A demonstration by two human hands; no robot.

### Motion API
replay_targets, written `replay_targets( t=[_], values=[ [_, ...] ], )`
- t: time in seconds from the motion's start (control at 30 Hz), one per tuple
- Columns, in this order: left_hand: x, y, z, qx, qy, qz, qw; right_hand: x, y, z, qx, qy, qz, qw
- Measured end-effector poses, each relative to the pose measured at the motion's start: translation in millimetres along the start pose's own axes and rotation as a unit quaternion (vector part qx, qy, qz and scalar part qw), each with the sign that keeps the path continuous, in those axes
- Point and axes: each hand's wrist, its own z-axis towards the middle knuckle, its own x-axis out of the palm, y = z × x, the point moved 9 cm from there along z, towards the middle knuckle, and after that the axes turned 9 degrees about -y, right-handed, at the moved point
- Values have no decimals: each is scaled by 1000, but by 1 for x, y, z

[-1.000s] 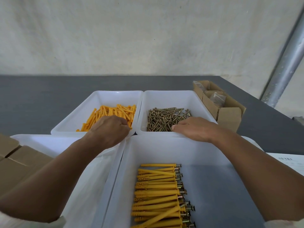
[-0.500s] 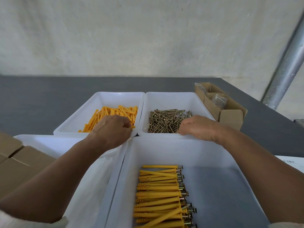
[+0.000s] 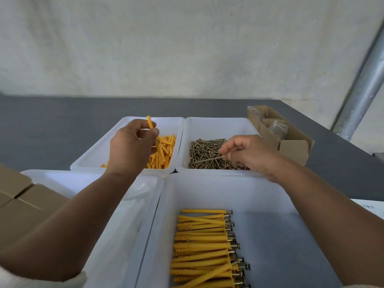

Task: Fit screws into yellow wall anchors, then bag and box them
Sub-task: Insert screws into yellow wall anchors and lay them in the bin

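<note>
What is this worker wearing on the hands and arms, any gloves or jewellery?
No gloves: the left hand and right hand are both bare, with no ring, watch or bracelet visible. The forearms are bare too. The only clothing in view is the edge of a pale, off-white sleeve near the left elbow.

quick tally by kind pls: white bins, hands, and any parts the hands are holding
white bins: 4
hands: 2, left hand and right hand
anchor pinched in left hand: 1
screw pinched in right hand: 1
total: 8
</note>
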Motion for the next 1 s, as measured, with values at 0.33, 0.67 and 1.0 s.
replay_targets(
  t=[0.33,0.67,1.0],
  values=[
    [11,33,-2,-204,17,-178,963,12,16,-5,1,38,83,996],
    [20,34,-10,-238,36,-194,951,14,18,-5,-2,27,75,997],
    [24,34,-15,-242,55,-184,951,14,17,-6,0,19,73,997]
  ],
)
